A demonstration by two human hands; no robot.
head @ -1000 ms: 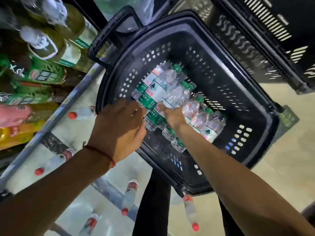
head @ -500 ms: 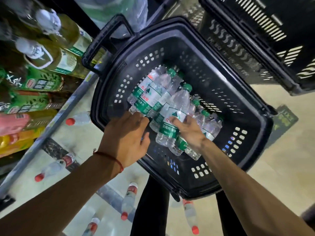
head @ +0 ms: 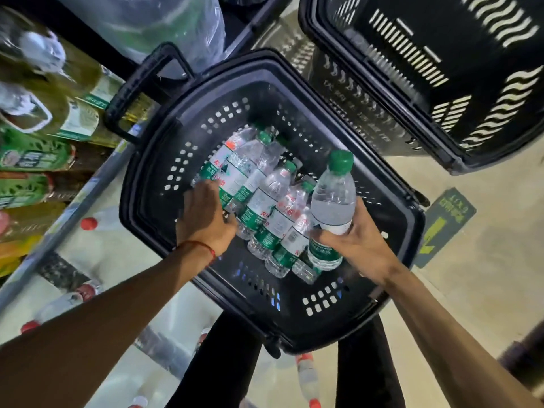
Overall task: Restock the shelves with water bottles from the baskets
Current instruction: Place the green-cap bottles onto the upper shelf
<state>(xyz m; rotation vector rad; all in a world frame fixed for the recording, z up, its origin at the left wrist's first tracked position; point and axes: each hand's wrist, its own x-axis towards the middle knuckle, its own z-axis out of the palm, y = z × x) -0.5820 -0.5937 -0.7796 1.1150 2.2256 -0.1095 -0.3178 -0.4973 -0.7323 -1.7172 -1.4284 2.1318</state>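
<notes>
A black shopping basket [head: 153,207] sits in front of me with several green-capped water bottles [head: 259,198] lying in it. My right hand [head: 357,242] grips one water bottle [head: 332,201] round its lower part and holds it upright above the pile. My left hand [head: 206,219] reaches into the basket's left side, its fingers curled over the bottles at the pile's left end. Whether it holds one is hidden by the back of the hand.
A second black basket [head: 441,83] stands at the upper right. On the left is a shelf [head: 88,254] with red-capped bottles [head: 97,222] lying on it and green-labelled drinks [head: 32,154] above. My dark-trousered legs [head: 223,363] are below the basket.
My right hand has lifted one bottle out of the pile and turned it upright. My left hand stays on the bottles at the left. The view has shifted slightly.
</notes>
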